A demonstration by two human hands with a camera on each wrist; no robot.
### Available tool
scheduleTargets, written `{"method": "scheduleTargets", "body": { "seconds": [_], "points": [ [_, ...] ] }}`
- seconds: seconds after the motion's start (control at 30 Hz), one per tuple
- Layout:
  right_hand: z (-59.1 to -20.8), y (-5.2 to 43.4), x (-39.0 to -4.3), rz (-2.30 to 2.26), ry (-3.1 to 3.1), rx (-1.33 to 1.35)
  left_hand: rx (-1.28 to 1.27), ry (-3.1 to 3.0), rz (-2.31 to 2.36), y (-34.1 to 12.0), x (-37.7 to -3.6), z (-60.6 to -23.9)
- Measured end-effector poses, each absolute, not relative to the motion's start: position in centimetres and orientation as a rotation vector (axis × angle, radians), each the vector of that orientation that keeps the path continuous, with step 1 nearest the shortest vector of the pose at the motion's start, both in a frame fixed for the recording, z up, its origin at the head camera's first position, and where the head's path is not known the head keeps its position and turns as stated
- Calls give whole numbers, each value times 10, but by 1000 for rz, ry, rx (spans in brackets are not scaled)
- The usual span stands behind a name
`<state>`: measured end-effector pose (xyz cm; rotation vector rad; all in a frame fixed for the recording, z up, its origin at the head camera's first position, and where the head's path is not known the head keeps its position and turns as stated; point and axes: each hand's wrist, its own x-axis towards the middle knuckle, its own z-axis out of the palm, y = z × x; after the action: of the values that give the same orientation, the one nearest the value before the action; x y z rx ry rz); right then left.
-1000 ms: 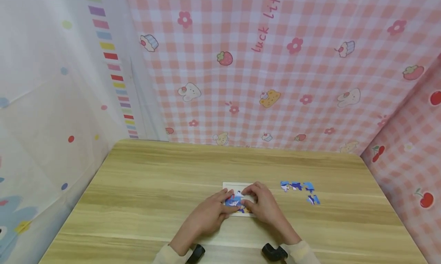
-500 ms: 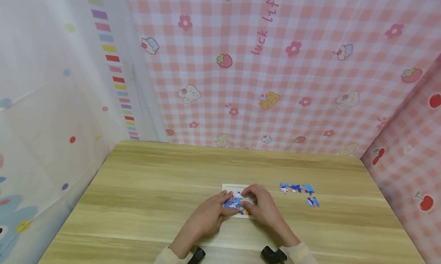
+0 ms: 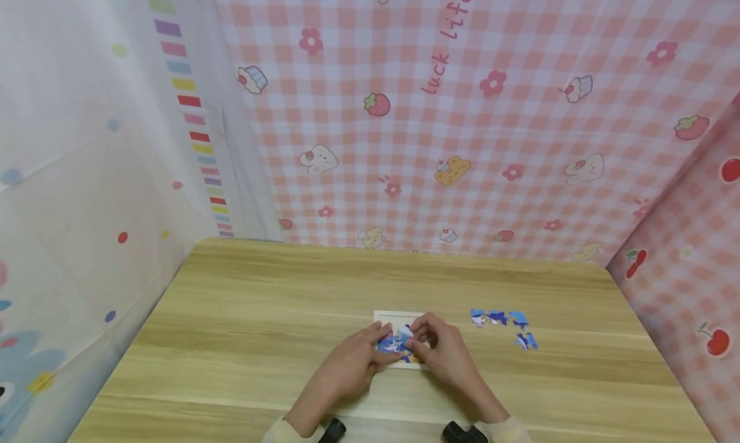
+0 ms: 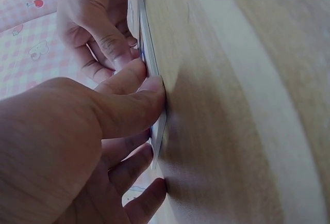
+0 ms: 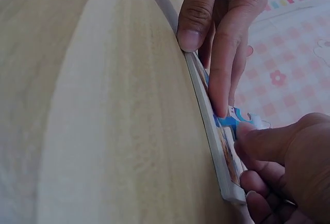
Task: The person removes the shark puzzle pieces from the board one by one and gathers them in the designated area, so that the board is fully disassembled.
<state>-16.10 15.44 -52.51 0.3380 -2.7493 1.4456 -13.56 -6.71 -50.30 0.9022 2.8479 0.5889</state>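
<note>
A white puzzle tray (image 3: pixel 390 316) lies flat on the wooden table (image 3: pixel 260 302), partly filled with blue picture pieces. My left hand (image 3: pixel 370 347) steadies it: in the right wrist view its thumb (image 5: pixel 193 33) sits at the tray's edge (image 5: pixel 209 126) and a straight finger presses on the laid pieces. My right hand (image 3: pixel 422 340) pinches a blue and white puzzle piece (image 5: pixel 238 116) at its fingertips, just over the tray. In the left wrist view the left hand's thumb (image 4: pixel 134 105) lies against the tray (image 4: pixel 159 126), with the right hand (image 4: pixel 111 48) beyond.
Several loose blue puzzle pieces (image 3: pixel 498 317) lie in a row to the right of the tray, one more (image 3: pixel 526 341) just below them. Pink checked cloth walls (image 3: pixel 462 141) close in the back and right, a pale dotted curtain (image 3: pixel 87 173) the left.
My right hand's fingers have drawn back and curled, and now pinch a piece over the tray. The left hand has hardly moved.
</note>
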Motion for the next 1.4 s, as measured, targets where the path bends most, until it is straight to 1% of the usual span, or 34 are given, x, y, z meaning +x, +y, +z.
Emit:
{"method": "scheduleTargets", "body": {
  "seconds": [0.63, 0.93, 1.2, 1.4],
  "points": [
    [-516, 186, -156, 1606, -2675, 101, 871, 2827, 622, -66, -135, -505],
    [-512, 209, -159, 1558, -2667, 95, 856, 2818, 637, -67, -135, -504],
    [-507, 230, -158, 1470, -2694, 36, 853, 2812, 633, -66, -136, -504],
    [-506, 247, -159, 1430, -2699, 68, 859, 2817, 626, -67, -136, -504]
  ]
}}
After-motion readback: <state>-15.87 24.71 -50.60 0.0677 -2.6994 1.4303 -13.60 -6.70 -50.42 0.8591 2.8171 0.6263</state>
